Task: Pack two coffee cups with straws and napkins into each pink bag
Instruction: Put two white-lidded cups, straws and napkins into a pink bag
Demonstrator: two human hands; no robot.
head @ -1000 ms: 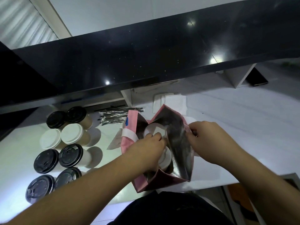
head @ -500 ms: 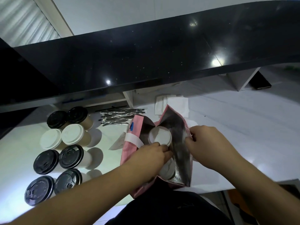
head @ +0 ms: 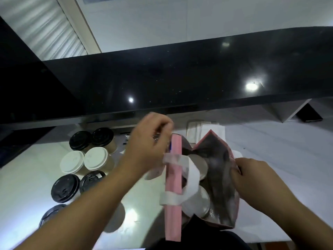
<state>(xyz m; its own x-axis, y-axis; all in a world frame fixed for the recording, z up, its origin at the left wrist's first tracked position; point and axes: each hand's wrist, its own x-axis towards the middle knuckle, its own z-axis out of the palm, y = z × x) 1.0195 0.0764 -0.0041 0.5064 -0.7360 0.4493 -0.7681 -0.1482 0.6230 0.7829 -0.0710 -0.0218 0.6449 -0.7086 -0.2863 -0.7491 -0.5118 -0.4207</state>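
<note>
The pink bag (head: 173, 192) stands open at the counter's front edge, its silver lining showing. Two white-lidded cups sit inside it, the far cup (head: 198, 166) and the near cup (head: 198, 203). A white handle (head: 191, 175) loops over the left wall. My right hand (head: 252, 177) grips the bag's right edge. My left hand (head: 147, 147) hovers outside the bag, just left of its far corner, fingers curled down over the silver straws (head: 156, 140). The hand is blurred and hides most of the straws, so a hold on one is unclear. White napkins (head: 203, 129) lie behind the bag.
Several lidded cups stand in rows at the left: black lids (head: 81, 142), white lids (head: 96, 157), more black lids (head: 64, 187). A raised black counter (head: 180, 78) runs across the back. A dark phone (head: 309, 115) lies at the far right.
My left hand has come out of the bag and moved up and left over the straws. The bag's left wall now stands straighter. My right hand keeps its hold on the right edge.
</note>
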